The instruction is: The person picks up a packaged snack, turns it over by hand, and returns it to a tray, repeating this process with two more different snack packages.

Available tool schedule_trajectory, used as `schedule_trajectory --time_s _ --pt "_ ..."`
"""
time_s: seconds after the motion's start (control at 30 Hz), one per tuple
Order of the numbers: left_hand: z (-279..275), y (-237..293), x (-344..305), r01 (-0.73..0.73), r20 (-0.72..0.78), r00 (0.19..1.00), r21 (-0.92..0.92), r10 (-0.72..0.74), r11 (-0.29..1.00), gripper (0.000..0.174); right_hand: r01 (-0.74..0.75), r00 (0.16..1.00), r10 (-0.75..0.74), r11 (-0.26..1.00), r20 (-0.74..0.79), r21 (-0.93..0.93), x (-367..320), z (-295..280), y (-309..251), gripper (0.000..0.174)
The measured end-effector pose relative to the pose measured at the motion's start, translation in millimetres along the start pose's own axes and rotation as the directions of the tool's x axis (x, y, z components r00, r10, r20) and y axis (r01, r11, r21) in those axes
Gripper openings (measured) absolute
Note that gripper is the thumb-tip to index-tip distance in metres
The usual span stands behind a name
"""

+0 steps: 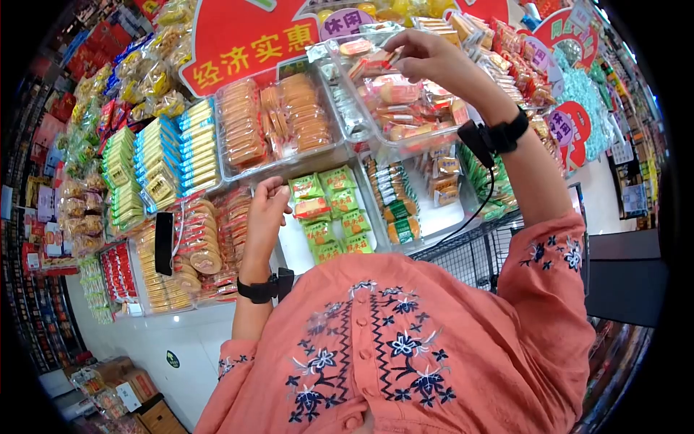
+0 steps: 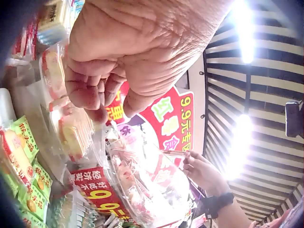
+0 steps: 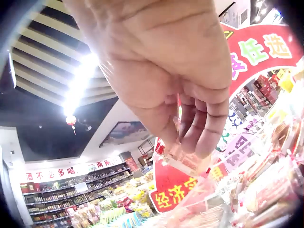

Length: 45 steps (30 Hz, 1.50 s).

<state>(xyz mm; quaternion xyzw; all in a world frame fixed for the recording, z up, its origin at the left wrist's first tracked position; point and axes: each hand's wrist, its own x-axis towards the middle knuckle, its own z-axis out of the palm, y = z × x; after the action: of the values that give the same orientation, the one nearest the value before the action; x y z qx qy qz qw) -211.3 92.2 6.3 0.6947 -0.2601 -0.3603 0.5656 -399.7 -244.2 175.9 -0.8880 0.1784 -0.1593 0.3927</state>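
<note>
Item 1: your right hand (image 1: 426, 54), raised high over the display. Thumb and fingertips are pressed together, pinching a small wrapped packet (image 3: 187, 161) by its upper edge. The packet hangs below the fingers, above the clear tilted bin (image 1: 405, 148), which is filled with pink and orange wrapped snacks.

Item 2: your left hand (image 1: 267, 210), lower and well apart from the right. It is held just beside the green packets (image 1: 332, 213) in the white tray. The fingers are curled in toward the palm with the thumb against them. You cannot tell from any view whether something sits inside that curl.

Item 3: wrist gear. One black band (image 1: 506, 134) on your right wrist, with a cable running down from it, and a second black strap (image 1: 260, 289) on your left wrist.

Item 4: surrounding stock. A clear tray of round biscuits (image 1: 278, 119) lies to the left of the tilted bin. Blue and yellow bars (image 1: 188, 152) are stacked further left. A red sign (image 1: 249, 40) with yellow characters stands behind the trays.

Item 5: a black wire basket (image 1: 470, 257), under your right forearm
</note>
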Motion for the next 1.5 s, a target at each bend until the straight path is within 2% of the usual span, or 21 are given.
schedule_trajectory --time_s 0.07,0.2,0.3,0.4,0.43,0.53,0.67,0.7,0.83,0.93,1.1,1.33,1.5 --pt "4.4 12.0 -1.6 -0.026 0.011 1.0 -0.025 0.027 0.999 0.039 0.034 0.996 -0.03 0.998 -0.08 0.049 -14.8 -1.1 -15.9 0.027" --pt "15.4 42.4 -2.5 -0.096 0.089 0.991 -0.081 0.103 0.992 0.041 0.2 0.974 -0.195 0.979 -0.114 0.039 -30.0 7.6 -36.8 0.025" --pt "29.6 73.0 -9.2 -0.173 0.102 0.977 -0.113 0.185 0.978 0.044 0.201 0.977 -0.188 0.97 -0.1 0.136 -41.8 22.2 -65.8 0.025" --pt "38.3 93.5 -17.9 -0.292 0.156 0.93 -0.23 0.332 0.928 0.047 0.11 0.994 -0.097 0.919 -0.053 0.378 -52.6 46.0 -78.5 0.025" --pt "38.5 97.2 -22.0 -0.29 0.195 0.915 -0.293 0.354 0.911 0.05 0.131 0.991 -0.112 0.9 -0.068 0.415 -54.0 56.5 -80.4 0.024" --pt "39.5 99.6 -33.1 -0.257 0.221 0.909 -0.372 0.354 0.892 0.052 -0.003 1.0 0.013 0.831 -0.014 0.556 -62.0 80.2 -78.4 0.027" --pt "36.3 91.7 -40.2 -0.171 0.102 0.97 -0.356 0.22 0.919 0.036 -0.054 0.998 0.031 0.798 0.047 0.601 -63.4 97.9 -73.9 0.031" --pt "39.4 92.9 -42.8 -0.189 0.031 0.976 -0.357 0.214 0.915 0.029 -0.059 0.998 0.032 0.793 0.055 0.606 -64.3 101.6 -72.7 0.032" --pt "31.5 82.8 -48.7 -0.156 0.015 0.985 -0.379 0.174 0.912 0.027 -0.15 0.988 0.095 0.782 0.123 0.605 -71.8 116.6 -71.4 0.028" --pt "20.7 75.0 -51.2 -0.11 0.044 0.989 -0.413 0.141 0.904 0.028 -0.219 0.976 0.156 0.725 0.154 0.653 -78.4 134.0 -64.6 0.028" --pt "-2.4 73.7 -58.1 -0.034 0.118 0.99 -0.358 0.082 0.933 0.027 -0.271 0.956 0.269 0.642 0.121 0.717 -91.0 165.7 -73.5 0.026" --pt "-22.4 50.4 -57.5 0.045 0.26 0.964 -0.377 0.06 0.925 0.028 -0.305 0.911 0.409 0.589 0.05 0.748 -115.4 201.7 -87.5 0.025" --pt "-30.5 34.8 -56.2 0.066 0.321 0.945 -0.386 0.066 0.92 0.03 -0.277 0.87 0.493 0.528 -0.023 0.803 -128.0 227.8 -100.5 0.031"
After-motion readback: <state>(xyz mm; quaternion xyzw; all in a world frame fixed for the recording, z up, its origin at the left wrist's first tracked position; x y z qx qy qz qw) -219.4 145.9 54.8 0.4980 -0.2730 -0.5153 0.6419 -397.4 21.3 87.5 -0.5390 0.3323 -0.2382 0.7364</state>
